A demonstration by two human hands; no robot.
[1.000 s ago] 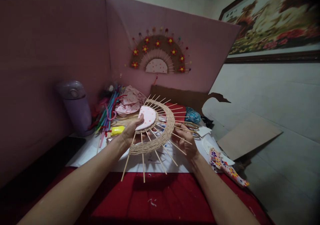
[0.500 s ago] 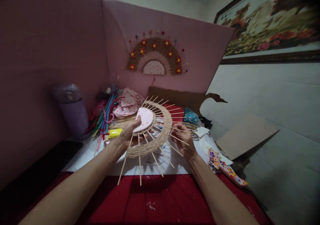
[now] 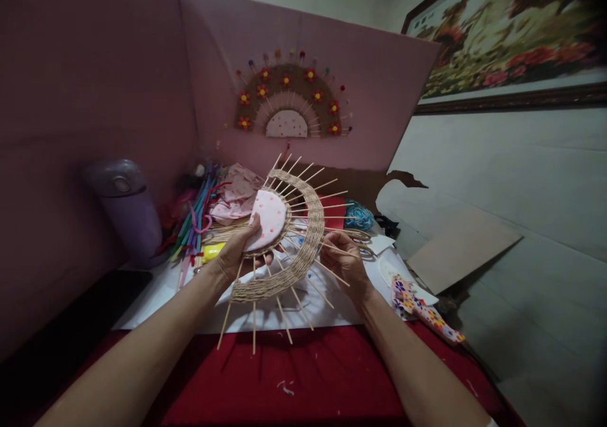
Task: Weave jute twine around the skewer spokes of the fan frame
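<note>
A half-round woven fan (image 3: 308, 250), made of a twine band over thin wooden sticks, is held tilted above the table. At its centre is a half-disc of white fabric with pink dots (image 3: 266, 219). My left hand (image 3: 239, 247) is closed around this centre, thumb on the fabric and fingers beneath. My right hand (image 3: 342, 259) pinches at the band's outer right edge, where a stick (image 3: 339, 250) crosses the fingers. What lies between those fingertips is hidden.
Behind stand a purple bottle (image 3: 126, 209), pipe cleaners (image 3: 192, 218), crumpled dotted fabric (image 3: 237, 190) and blue yarn (image 3: 359, 215). White paper (image 3: 161, 300) covers part of the red cloth (image 3: 284, 376). A flower-decorated fan (image 3: 294, 76) hangs on the pink panel. Cardboard (image 3: 465, 250) leans at right.
The fan's far end has risen slightly, and its centre has shifted a little up and left with my left hand. My right hand stays at the outer edge. The camera view has moved slightly.
</note>
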